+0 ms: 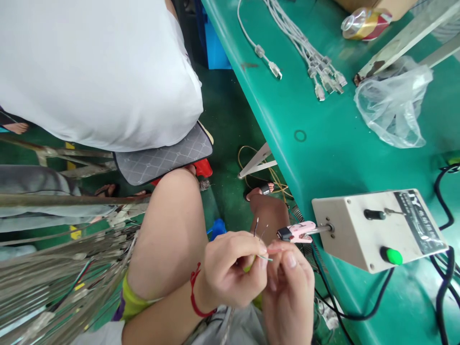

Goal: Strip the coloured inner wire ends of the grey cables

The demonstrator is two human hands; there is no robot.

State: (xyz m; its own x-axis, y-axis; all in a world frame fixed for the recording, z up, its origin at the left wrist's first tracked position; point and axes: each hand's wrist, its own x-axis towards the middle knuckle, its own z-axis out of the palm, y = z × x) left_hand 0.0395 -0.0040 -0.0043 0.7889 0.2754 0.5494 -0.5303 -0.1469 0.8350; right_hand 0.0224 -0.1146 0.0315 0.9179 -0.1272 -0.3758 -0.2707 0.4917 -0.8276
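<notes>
Low in the middle of the view, my left hand (235,268), with a red string bracelet at its wrist, pinches a cable end with thin black, green and bare-looking wires (265,258) fanning out at the fingertips. Right beside it, my right hand (291,282) is closed with thumb and fingers together near the wire tips; a reddish strand seems to run between the hands. Just above my right fingers, a pink and black clip (296,232) sits on the shaft of a beige control box (381,230) with a green knob.
Grey USB cables (312,57), a plastic bag (397,105) and a crushed bottle (366,24) lie on the green table (305,163). A person in a white shirt (100,72) sits at the upper left. Many cables (72,282) hang at the lower left.
</notes>
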